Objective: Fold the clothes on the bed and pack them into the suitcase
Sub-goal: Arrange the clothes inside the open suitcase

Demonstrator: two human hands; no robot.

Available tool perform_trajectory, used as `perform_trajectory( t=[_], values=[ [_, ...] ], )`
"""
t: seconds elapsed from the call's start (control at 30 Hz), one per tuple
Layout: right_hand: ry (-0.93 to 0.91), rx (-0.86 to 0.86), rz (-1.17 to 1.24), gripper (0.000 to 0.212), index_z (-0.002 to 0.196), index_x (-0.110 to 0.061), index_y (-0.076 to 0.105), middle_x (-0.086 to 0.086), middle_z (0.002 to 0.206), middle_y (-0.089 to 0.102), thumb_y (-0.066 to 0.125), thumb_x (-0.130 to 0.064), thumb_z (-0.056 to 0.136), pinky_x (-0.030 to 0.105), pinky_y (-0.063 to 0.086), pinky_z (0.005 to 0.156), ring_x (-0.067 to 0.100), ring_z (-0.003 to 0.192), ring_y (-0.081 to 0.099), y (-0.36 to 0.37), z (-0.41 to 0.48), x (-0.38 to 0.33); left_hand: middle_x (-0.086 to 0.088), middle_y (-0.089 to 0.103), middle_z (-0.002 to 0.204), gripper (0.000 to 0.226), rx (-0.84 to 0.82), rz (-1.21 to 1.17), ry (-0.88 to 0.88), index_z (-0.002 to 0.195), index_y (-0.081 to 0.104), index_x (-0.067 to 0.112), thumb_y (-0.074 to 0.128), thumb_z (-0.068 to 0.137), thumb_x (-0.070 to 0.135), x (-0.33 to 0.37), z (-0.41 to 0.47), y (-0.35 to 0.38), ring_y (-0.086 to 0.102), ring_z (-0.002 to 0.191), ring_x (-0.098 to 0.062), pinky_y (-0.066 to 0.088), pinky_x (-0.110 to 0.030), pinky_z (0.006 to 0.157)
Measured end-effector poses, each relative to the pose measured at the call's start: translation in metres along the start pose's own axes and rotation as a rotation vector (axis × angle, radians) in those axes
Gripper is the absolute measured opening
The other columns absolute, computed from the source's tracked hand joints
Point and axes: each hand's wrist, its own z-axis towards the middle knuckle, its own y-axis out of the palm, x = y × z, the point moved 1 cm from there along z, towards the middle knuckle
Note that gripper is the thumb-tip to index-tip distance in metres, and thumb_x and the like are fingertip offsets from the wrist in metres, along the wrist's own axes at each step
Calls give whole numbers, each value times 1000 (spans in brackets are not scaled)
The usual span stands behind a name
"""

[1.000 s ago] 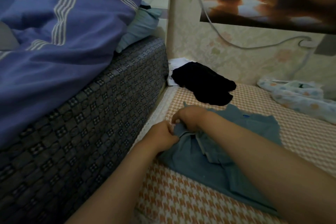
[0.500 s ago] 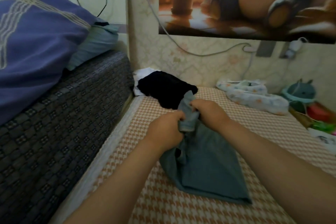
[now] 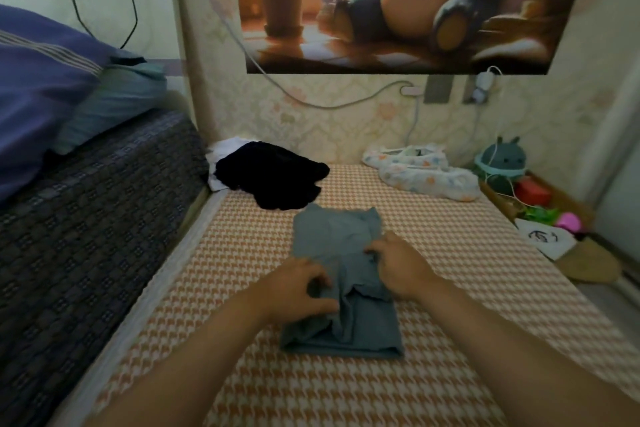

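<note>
Lowered flat onto mattress (image 3: pixel 457 253) centre: blue garment (image 3: pixel 332 236).
Long axis toward far edge; left hand (image 3: pixel 294 288) pinching a fold, right hand (image 3: pixel 398 263) pressing, fingers straight.

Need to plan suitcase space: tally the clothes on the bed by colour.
Blue-grey garment: 1
Black garment: 1
Plain white garment: 1
White printed garments: 2, as far as the folds show
Total: 5
</note>
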Motion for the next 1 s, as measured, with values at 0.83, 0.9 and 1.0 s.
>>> perform_trajectory(
  t=[0.83,0.9,1.0],
  values=[
    [-5,120,440,9,102,-15,59,4,99,62,55,-12,95,26,45,76,12,87,56,0,-16,-55,7,56,79,12,469,-199,310,81,56,19,64,89,23,24,-12,13,52,71,-5,44,-23,64],
    [259,59,825,14,96,-13,60,8,95,61,51,-2,94,28,46,73,18,84,57,-5,-13,-60,6,52,84,15,471,-135,307,82,52,23,63,90,27,32,-10,11,49,74,-7,42,-22,64],
    [581,-324,962,14,101,-11,67,16,87,67,55,-8,95,33,56,64,28,73,65,-14,-32,-49,8,56,97,8,233,-59,276,87,58,30,66,87,32,39,-11,15,51,87,-6,44,-21,78]
  ],
)
